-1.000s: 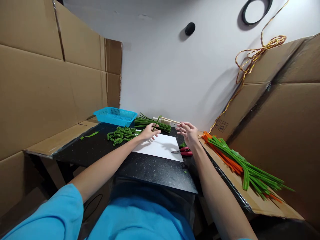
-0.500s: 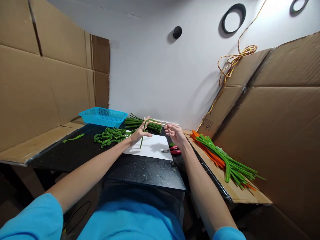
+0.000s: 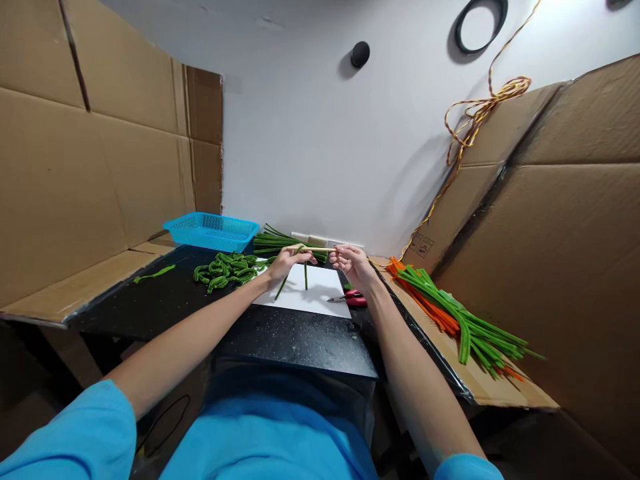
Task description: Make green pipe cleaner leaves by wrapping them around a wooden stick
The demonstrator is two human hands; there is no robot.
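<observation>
My right hand [image 3: 354, 264] pinches one end of a thin wooden stick [image 3: 323, 249] held level above the white sheet [image 3: 320, 303]. At the stick's other end, the fingers of my left hand [image 3: 284, 267] are closed on a dark green pipe cleaner [image 3: 306, 277], which is bent over the stick with both ends hanging down. Red-handled pliers [image 3: 356, 300] lie at the sheet's right edge, below my right hand. Left of the sheet is a heap of coiled green pipe cleaner pieces [image 3: 227, 270].
Behind my hands lies a bundle of straight dark green pipe cleaners [image 3: 270, 241]. A blue basket [image 3: 213, 230] stands at the back left. Light green pipe cleaners [image 3: 470, 327] and orange ones [image 3: 435, 312] rest on cardboard at right. A flat green piece [image 3: 155, 273] is at left.
My left hand has closed in on the stick, its fingers no longer spread. The pipe cleaner, earlier with one end hanging, now drapes over the stick with two ends down.
</observation>
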